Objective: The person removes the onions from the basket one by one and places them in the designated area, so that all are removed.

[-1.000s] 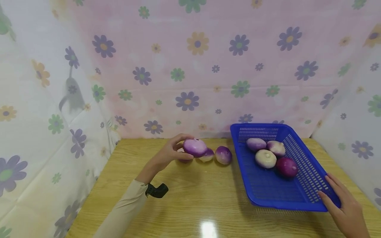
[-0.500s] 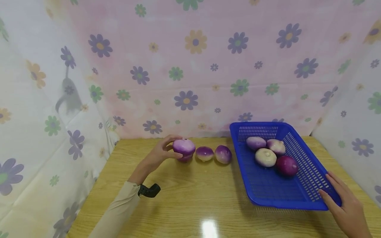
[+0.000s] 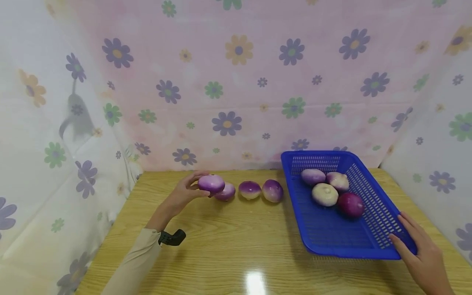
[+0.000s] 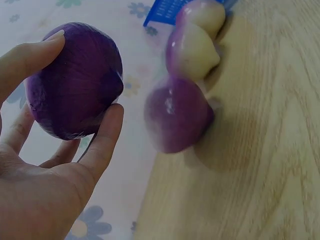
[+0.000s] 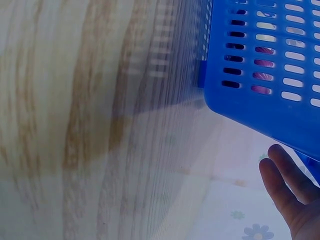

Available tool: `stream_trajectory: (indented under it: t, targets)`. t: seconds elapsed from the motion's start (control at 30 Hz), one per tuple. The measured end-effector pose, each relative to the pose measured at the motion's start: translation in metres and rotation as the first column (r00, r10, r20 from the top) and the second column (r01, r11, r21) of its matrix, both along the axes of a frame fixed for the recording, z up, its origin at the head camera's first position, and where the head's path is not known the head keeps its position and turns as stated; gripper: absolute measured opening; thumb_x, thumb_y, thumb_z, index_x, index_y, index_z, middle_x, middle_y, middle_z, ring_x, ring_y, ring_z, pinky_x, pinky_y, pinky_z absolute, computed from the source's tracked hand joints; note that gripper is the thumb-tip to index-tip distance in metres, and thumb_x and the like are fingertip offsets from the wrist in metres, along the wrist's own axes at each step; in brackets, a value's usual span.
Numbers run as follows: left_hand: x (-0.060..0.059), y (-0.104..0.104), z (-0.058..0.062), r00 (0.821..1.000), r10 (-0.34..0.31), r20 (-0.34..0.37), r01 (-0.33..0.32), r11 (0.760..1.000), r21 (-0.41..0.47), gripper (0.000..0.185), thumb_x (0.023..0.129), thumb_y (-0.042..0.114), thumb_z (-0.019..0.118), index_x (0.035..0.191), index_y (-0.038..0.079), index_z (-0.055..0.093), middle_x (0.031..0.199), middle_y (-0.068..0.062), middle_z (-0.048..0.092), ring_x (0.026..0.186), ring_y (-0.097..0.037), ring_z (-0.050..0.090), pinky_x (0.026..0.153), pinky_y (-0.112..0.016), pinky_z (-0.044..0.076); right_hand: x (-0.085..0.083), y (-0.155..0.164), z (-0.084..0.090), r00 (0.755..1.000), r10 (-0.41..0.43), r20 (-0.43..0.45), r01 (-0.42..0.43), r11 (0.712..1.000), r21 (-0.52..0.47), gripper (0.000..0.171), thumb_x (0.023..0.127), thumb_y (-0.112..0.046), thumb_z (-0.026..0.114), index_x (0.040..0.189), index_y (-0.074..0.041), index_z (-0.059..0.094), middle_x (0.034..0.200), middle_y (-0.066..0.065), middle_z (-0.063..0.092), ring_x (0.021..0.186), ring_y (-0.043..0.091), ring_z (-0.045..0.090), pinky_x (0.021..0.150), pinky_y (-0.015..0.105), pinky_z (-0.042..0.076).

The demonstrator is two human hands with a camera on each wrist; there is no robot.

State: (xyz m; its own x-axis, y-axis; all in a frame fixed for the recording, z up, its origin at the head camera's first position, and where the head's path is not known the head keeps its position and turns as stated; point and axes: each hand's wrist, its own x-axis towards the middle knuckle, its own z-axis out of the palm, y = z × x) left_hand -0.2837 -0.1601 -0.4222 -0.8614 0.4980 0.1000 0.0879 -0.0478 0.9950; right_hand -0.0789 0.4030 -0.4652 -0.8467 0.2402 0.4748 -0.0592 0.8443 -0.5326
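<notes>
In the head view, my left hand (image 3: pixel 186 192) holds a purple onion (image 3: pixel 211 184) between thumb and fingers, raised at the back left of the table. The left wrist view shows this onion (image 4: pixel 77 82) close up, its pointed end towards the right. Just right of it in the head view sits another purple onion (image 3: pixel 225 191), partly hidden. Two purple-and-white onions (image 3: pixel 250 190) (image 3: pixel 273 191) continue the row. My right hand (image 3: pixel 424 254) rests at the near right corner of the blue basket (image 3: pixel 306 229), fingers fairly straight along the rim; its thumb reaches over the front rim.
Several onions lie in the basket: a pale purple one (image 3: pixel 313 177), a purple-white one (image 3: pixel 337 181), a white one (image 3: pixel 325 194) and a dark red one (image 3: pixel 350 205). The wooden table (image 3: pixel 221 246) meets a flowered cloth wall (image 3: pixel 228 94) behind. A black wrist strap (image 3: pixel 172 237) sits on my left arm.
My left hand has moved left with the held onion, from in front of the row to its left end, uncovering the onions behind. My right hand has stayed at the basket corner.
</notes>
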Motion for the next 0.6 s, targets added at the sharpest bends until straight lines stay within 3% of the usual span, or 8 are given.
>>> stream_trajectory:
  t: [0.4, 0.6]
  targets:
    - [-0.004, -0.022, -0.023, 0.994, 0.058, 0.09, -0.065, 0.995, 0.077, 0.055, 0.085, -0.007, 0.063, 0.135, 0.003, 0.041, 0.136, -0.017, 0.039, 0.112, -0.026, 0.054, 0.088, -0.035, 0.05, -0.001, 0.0, 0.001, 1.0, 0.006, 0.002, -0.006, 1.0, -0.008, 0.06, 0.092, -0.014, 0.061, 0.147, -0.015, 0.036, 0.15, -0.02, 0.022, 0.133, -0.008, 0.016, 0.094, 0.0, 0.007]
    - [-0.008, -0.029, -0.033, 0.991, 0.073, 0.116, -0.081, 0.994, 0.073, 0.058, 0.085, -0.009, 0.063, 0.137, 0.0, 0.038, 0.135, -0.017, 0.038, 0.11, -0.023, 0.054, 0.088, -0.035, 0.05, 0.001, -0.001, 0.001, 0.999, 0.007, -0.032, -0.007, 1.0, -0.004, 0.058, 0.091, -0.011, 0.062, 0.145, -0.013, 0.04, 0.147, -0.026, 0.024, 0.128, -0.016, 0.017, 0.096, 0.001, 0.008]
